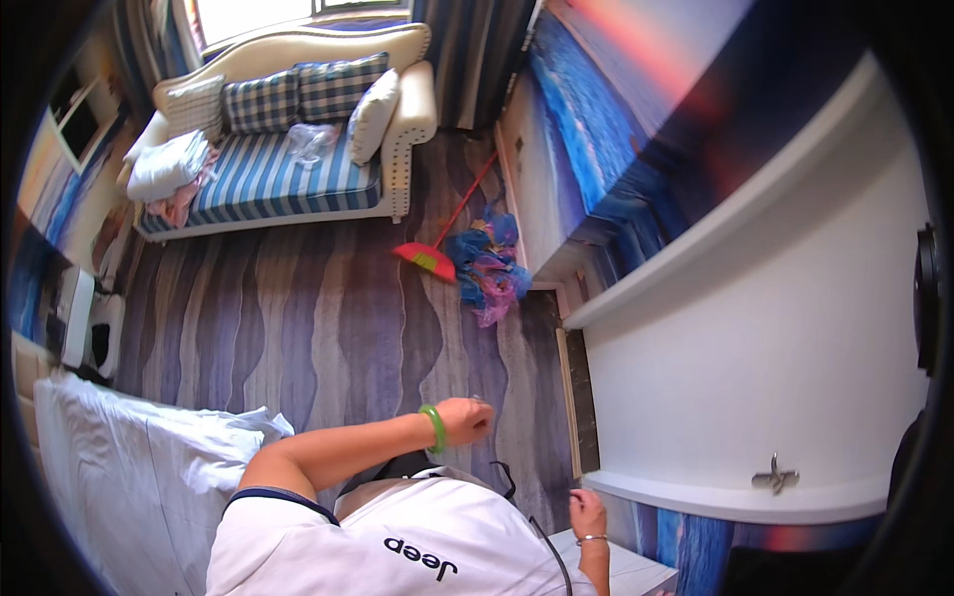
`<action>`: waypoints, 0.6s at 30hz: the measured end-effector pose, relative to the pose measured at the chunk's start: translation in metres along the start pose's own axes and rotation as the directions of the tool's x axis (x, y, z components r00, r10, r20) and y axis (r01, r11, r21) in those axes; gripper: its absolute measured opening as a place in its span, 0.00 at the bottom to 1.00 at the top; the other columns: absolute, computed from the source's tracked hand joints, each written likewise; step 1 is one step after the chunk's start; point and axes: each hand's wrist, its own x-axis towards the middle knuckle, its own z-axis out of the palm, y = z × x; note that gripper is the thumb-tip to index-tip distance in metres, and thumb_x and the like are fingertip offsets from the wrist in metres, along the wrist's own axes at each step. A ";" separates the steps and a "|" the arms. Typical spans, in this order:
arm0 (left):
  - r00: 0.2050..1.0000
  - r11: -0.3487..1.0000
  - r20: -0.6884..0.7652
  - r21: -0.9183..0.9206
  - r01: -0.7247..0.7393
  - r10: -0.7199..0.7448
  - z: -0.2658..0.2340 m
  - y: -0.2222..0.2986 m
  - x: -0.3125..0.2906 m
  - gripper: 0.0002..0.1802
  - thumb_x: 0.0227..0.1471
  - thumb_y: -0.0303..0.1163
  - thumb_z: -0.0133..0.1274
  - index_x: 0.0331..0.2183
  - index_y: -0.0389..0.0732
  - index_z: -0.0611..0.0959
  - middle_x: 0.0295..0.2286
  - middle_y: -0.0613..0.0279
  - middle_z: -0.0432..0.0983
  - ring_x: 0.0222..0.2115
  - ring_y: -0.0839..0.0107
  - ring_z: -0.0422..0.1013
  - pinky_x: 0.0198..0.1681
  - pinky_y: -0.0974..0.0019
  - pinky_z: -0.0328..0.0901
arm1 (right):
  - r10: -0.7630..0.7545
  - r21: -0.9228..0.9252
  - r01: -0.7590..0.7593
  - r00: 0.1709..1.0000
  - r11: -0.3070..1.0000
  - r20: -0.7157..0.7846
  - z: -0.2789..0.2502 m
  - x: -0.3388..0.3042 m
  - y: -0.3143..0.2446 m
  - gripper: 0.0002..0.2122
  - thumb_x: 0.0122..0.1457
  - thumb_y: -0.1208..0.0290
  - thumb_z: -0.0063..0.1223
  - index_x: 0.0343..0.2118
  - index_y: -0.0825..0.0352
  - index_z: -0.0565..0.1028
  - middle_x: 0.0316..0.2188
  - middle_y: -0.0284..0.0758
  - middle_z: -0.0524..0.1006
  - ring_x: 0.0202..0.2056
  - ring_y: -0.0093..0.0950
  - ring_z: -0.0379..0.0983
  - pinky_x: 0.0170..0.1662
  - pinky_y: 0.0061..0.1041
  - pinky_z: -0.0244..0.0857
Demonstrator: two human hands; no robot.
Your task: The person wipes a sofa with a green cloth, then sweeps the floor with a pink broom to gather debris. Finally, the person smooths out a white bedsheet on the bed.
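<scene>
My left hand (465,421), with a green bangle (433,428) at its wrist, is held across in front of my body above the patterned floor. Its fingers are curled in, and nothing shows in them. Lower down on the right is my right hand (587,513), wearing a thin silver bracelet (592,538). Loosely bent fingers, with no object visible in them, bring it close to the lower edge of a white door (735,328). A metal handle (775,475) sticks out from that door. Both hands are apart from the things around them.
A red broom (425,260) leans by a heap of blue and pink plastic bags (492,270). Beyond stands a cream sofa (415,101) with cushions, folded white bedding (167,169) and a clear plastic bag (312,145). White sheets (129,457) cover a bed at left.
</scene>
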 end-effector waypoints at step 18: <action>0.701 0.804 -0.423 -0.132 0.579 -0.574 -0.134 -0.087 0.059 0.17 0.52 0.36 0.51 0.19 0.34 0.74 0.20 0.47 0.71 0.24 0.49 0.69 0.28 0.53 0.62 | -0.402 0.020 0.453 0.769 0.891 0.498 0.038 0.390 -0.113 0.08 0.53 0.66 0.49 0.29 0.65 0.75 0.30 0.41 0.74 0.35 0.41 0.72 0.39 0.36 0.67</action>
